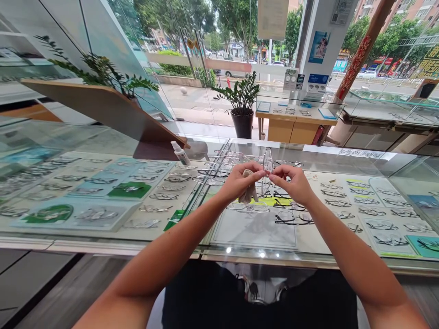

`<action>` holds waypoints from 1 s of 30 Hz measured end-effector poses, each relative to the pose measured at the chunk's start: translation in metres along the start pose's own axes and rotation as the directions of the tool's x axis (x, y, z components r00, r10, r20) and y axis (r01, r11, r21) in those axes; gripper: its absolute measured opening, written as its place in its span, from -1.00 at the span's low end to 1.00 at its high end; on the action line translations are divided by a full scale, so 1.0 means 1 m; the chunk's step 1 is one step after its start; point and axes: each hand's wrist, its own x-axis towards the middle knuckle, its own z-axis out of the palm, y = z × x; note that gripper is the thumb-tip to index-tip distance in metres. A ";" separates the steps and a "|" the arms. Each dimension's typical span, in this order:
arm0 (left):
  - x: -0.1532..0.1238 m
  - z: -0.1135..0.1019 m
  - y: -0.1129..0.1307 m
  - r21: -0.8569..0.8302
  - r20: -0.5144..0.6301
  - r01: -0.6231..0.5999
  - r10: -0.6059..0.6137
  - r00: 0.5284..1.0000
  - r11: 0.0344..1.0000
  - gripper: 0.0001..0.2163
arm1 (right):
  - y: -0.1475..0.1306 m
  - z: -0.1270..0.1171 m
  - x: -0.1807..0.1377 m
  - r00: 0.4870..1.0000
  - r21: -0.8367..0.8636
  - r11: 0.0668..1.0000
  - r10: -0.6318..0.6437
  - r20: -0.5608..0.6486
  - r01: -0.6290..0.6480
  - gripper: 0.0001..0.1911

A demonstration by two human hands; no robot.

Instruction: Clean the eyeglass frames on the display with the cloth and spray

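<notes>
Both my hands meet above the glass counter (103, 237). They hold a pair of clear-framed glasses (267, 165) upright between them. My left hand (242, 180) pinches the frame and also grips a small beige cloth (247, 194) that hangs below the fingers. My right hand (291, 179) pinches the frame from the other side. Directly beneath them lie several pairs of glasses (291, 217) on the counter top.
Rows of spectacle frames (370, 205) fill the display case under the glass. A small white spray bottle (180, 153) stands on the counter left of my hands. A wooden shelf with a plant (103, 73) juts in from the left. A potted plant (242, 109) and a wooden desk (295, 123) stand beyond.
</notes>
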 end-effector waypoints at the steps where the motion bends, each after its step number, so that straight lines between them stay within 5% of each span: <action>1: 0.000 0.000 0.001 -0.004 0.003 -0.004 0.004 1.000 1.000 -0.64 | 0.000 -0.001 0.000 1.000 0.002 1.000 0.001 -0.005 -0.001 -0.67; 20: 0.000 -0.001 0.003 0.005 0.005 -0.015 0.015 1.000 1.000 -0.72 | -0.004 -0.005 -0.001 0.997 -0.076 0.995 -0.068 -0.041 0.065 -0.73; 24: 0.001 -0.001 0.002 0.025 -0.032 -0.043 0.044 0.999 0.999 -0.78 | -0.002 -0.014 -0.001 0.973 -0.235 0.971 -0.093 -0.209 0.042 -0.74; 30: 0.000 0.002 -0.002 0.103 -0.015 -0.017 0.019 1.000 0.995 -0.83 | -0.002 -0.025 -0.001 0.817 -0.434 0.900 -0.267 -0.511 0.023 -0.86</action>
